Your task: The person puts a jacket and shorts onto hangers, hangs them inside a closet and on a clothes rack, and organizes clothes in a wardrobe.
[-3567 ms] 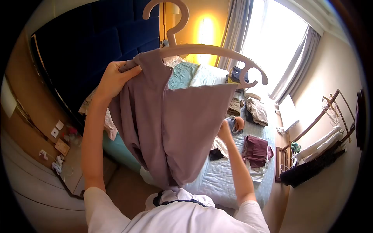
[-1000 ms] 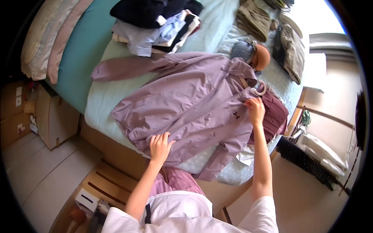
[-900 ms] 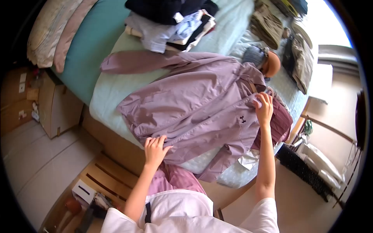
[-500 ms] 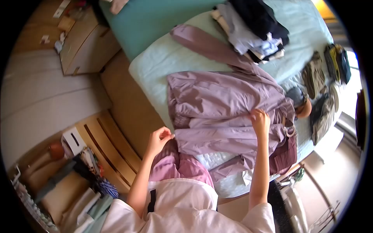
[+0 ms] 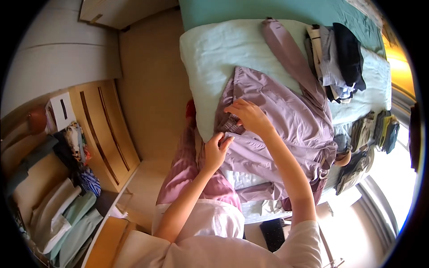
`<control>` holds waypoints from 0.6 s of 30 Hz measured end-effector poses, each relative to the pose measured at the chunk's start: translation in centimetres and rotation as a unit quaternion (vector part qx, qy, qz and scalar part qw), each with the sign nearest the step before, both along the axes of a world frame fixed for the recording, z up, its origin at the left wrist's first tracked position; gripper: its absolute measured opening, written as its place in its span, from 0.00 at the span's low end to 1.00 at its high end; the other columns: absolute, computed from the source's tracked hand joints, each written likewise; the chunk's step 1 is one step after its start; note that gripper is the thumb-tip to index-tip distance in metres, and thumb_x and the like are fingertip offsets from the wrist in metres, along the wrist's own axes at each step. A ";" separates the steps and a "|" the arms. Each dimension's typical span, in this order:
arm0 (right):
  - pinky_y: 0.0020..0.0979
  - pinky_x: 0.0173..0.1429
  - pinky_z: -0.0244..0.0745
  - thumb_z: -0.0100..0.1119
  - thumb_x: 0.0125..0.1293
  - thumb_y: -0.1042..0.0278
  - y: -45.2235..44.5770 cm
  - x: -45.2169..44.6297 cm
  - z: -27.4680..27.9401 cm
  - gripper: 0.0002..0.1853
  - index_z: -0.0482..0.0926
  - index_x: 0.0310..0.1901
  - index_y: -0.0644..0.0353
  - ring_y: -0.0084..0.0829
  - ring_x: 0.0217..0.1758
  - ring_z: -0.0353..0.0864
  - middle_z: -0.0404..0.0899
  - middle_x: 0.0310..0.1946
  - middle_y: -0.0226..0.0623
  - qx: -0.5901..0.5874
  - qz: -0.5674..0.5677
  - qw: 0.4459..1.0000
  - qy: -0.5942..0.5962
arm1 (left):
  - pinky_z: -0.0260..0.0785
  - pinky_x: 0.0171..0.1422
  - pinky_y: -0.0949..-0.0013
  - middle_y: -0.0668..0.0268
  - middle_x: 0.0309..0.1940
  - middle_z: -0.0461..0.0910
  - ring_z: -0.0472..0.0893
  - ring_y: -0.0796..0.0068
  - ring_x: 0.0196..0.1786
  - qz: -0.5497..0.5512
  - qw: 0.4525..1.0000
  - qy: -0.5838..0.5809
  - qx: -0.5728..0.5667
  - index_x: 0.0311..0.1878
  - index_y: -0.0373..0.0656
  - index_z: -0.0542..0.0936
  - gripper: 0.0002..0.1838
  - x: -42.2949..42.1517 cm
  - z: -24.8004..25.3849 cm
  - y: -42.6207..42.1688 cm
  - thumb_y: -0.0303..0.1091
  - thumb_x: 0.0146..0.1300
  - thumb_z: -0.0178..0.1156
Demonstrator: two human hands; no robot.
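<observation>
A mauve jacket (image 5: 286, 111) lies spread on the bed, one sleeve (image 5: 290, 53) stretched out towards the far side. My left hand (image 5: 216, 151) pinches the corner of the jacket's near front edge, by the hem. Just beyond it, my right hand (image 5: 251, 117) is closed on the jacket's lower edge, its fingers bent over the cloth. Between the two hands shows the dark, gathered inside of the hem (image 5: 230, 124). The right fingertips are partly hidden by the hand and the fabric.
A pile of folded clothes (image 5: 339, 58) sits on the pale green bedding (image 5: 210, 49) at the far right. Further folded garments (image 5: 364, 129) lie near the window. To the left are a wooden drawer unit (image 5: 105, 129) and shelves of clothes (image 5: 67, 223).
My right hand has moved left from the jacket's upper part to its hem. The jacket's lower edge has been pulled askew, and the view has turned.
</observation>
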State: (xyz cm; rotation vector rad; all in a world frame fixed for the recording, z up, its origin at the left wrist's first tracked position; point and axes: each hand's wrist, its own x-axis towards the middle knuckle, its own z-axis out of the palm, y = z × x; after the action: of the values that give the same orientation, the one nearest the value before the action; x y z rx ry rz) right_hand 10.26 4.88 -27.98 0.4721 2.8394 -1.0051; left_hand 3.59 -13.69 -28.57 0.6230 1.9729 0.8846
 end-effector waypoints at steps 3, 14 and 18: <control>0.33 0.57 0.72 0.69 0.40 0.78 0.1 -0.1 0.8 0.27 0.77 0.48 0.53 0.32 0.54 0.73 0.77 0.46 0.31 -0.033 0.013 0.999 -0.015 | 0.62 0.30 0.71 0.60 0.20 0.70 0.66 0.73 0.23 0.082 0.993 -0.037 0.078 0.33 0.34 0.71 0.12 0.3 0.6 0.5 0.33 0.63 0.60; 0.33 0.55 0.71 0.67 0.41 0.71 1.1 -0.7 -1.2 0.19 0.80 0.40 0.54 0.33 0.51 0.75 0.79 0.41 0.29 0.030 0.119 0.991 0.046 | 0.56 0.27 0.69 0.64 0.18 0.62 0.60 0.77 0.22 0.158 0.977 -0.132 0.059 0.33 0.36 0.70 0.13 1.2 0.1 0.6 0.36 0.70 0.50; 0.35 0.52 0.73 0.66 0.45 0.75 1.1 -1.0 -0.6 0.11 0.81 0.34 0.59 0.36 0.47 0.77 0.80 0.38 0.32 -0.065 0.053 0.994 0.072 | 0.57 0.28 0.69 0.62 0.18 0.63 0.61 0.75 0.21 0.159 0.974 -0.132 0.090 0.34 0.36 0.71 0.12 0.7 0.7 1.8 0.35 0.70 0.49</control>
State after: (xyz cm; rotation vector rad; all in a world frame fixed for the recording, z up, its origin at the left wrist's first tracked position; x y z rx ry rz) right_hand 9.25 5.93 -28.54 0.2433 2.8625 -1.2393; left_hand 4.25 -11.94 -27.89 0.2706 1.7878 1.2840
